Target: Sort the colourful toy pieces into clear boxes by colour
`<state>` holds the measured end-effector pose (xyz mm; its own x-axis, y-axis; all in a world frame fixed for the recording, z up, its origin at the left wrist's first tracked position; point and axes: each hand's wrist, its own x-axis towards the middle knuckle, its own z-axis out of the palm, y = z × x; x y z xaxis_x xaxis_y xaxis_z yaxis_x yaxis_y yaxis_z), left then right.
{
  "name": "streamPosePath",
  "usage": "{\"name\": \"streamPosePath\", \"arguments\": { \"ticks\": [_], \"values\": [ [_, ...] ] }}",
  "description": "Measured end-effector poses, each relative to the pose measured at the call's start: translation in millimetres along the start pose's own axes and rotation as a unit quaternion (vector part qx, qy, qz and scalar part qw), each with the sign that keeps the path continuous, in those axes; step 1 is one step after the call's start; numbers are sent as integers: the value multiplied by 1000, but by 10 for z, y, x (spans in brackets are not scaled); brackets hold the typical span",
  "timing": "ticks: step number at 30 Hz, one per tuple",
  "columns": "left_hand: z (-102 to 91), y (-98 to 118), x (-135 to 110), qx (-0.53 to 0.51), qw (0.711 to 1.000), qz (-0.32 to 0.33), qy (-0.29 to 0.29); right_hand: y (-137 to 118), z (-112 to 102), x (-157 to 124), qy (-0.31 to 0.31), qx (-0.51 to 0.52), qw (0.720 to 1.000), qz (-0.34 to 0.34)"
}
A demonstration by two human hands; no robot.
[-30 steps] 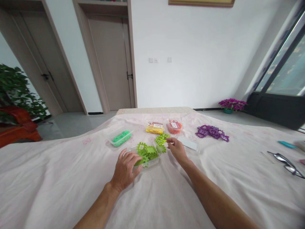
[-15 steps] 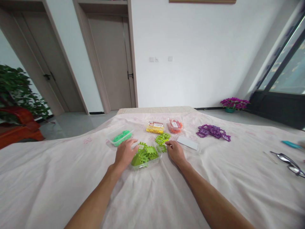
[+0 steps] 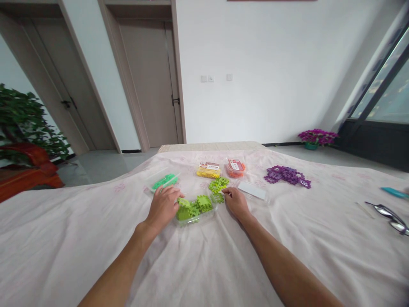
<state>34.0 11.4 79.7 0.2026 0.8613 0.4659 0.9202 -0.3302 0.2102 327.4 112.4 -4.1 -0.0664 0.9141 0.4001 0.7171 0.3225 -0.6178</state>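
Closely, left hand [image 3: 163,205] and right hand [image 3: 235,203] flank the tub's rim [image 3: 195,220], open cloth [image 3: 191,264] nearer, each grip unclear

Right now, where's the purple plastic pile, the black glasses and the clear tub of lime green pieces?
Purple plastic pile [image 3: 286,175]: head view, its middle.
Black glasses [image 3: 381,211]: head view, farther lens.
Clear tub [image 3: 197,219]: head view, front wall.

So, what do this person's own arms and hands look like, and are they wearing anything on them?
Both the left hand and the right hand are bare, without gloves. No sleeve shows on the left forearm or the right forearm, and I see no watch or bracelet.
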Motion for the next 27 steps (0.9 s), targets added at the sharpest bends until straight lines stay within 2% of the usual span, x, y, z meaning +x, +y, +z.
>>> {"name": "streamPosePath", "arguments": {
  "ticks": [3,6,10,14,17,20,23,27],
  "values": [
    [-27,-65,-98,-23,998,-28,-58,28,21,12,3,-5,1000,5],
    [1,-33,-160,-39,996,-40,-70,24,22,10,-1,-22,1000,5],
    [83,106,-245,-19,996,-17,-83,-69,-7,-26,-20,-55,998,12],
    [138,207,-320,25,999,2,-22,-228,-39,-87,-48,-109,993,21],
    [168,259,-354,33,997,61,34,-315,-55,-123,-64,-138,988,19],
    [237,283,-382,17,990,125,59,-332,-59,-135,-65,-132,989,15],
    [329,236,-403,-5,987,145,71,-289,-59,-121,-44,-77,996,25],
    [390,120,-415,-34,987,131,81,-197,-70,-82,18,77,996,38]
  ]
}}
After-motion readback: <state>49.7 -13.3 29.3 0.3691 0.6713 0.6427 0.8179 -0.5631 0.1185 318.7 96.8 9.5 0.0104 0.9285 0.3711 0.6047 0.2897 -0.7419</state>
